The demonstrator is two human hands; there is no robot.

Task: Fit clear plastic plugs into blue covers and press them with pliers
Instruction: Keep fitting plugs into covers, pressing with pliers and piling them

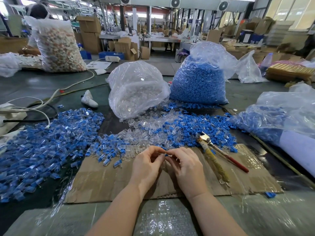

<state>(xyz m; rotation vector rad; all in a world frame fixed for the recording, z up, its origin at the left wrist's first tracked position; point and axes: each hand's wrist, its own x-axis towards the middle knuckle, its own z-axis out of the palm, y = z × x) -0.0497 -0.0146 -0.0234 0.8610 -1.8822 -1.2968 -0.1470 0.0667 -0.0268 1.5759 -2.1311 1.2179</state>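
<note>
Both forearms reach forward over the cardboard sheet (105,181), and the two hands meet above its far half, knuckles up and wrists slightly raised. The left hand (146,166) has its fingers curled in, thumb and forefinger narrowed to a pinch at their tips; the right hand (186,165) mirrors it, its fingertips (168,152) closed on a small blue cover (166,155) held between the two hands. Whether a clear plug is already in that cover is too small to tell. Just beyond the cardboard's far edge lies the mixed heap of clear plugs (146,132) and loose blue covers (189,128). The pliers (214,154) lie on the cardboard's right part, jaws toward the heap, handles toward the person, apart from the right hand. Left of the cardboard spreads a broad pile of assembled pieces (47,143). Behind the heap stand a bag of clear plugs (136,89) and a bag of blue covers (197,82). The cardboard's near half, under the wrists, is bare.
</note>
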